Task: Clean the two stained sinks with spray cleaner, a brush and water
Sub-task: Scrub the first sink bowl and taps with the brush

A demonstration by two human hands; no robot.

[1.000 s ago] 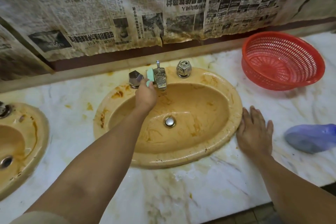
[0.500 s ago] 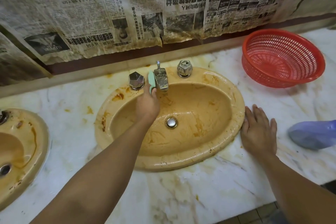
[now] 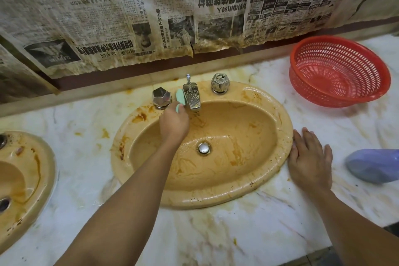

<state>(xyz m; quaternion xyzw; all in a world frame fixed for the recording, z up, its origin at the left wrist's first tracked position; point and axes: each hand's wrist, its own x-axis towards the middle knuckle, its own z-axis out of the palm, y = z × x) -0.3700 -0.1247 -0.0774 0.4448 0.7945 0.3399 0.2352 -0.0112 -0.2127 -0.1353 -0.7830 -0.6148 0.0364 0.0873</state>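
Left hand (image 3: 173, 123) gripped pale green brush (image 3: 180, 98), fingers seemingly curled round it, mostly hidden behind knuckles. Brush sat against left side of faucet spout (image 3: 191, 98), at far rim of stained sink (image 3: 280, 131). Right hand (image 3: 309, 162) lay flat on surface (image 3: 216, 233), fingers straight, slightly apart, touching sink's right rim. Second stained sink (image 3: 32, 157) at left edge.

Yellowed, stained newspaper sheets (image 3: 129, 17) cover the wall behind a white marble worktop (image 3: 216, 233) streaked with brown marks. A red plastic basket (image 3: 319, 93) sits at its far right corner. Nearer, a soft bluish-purple bundle (image 3: 373, 166) lies at the right edge, partly out of view.
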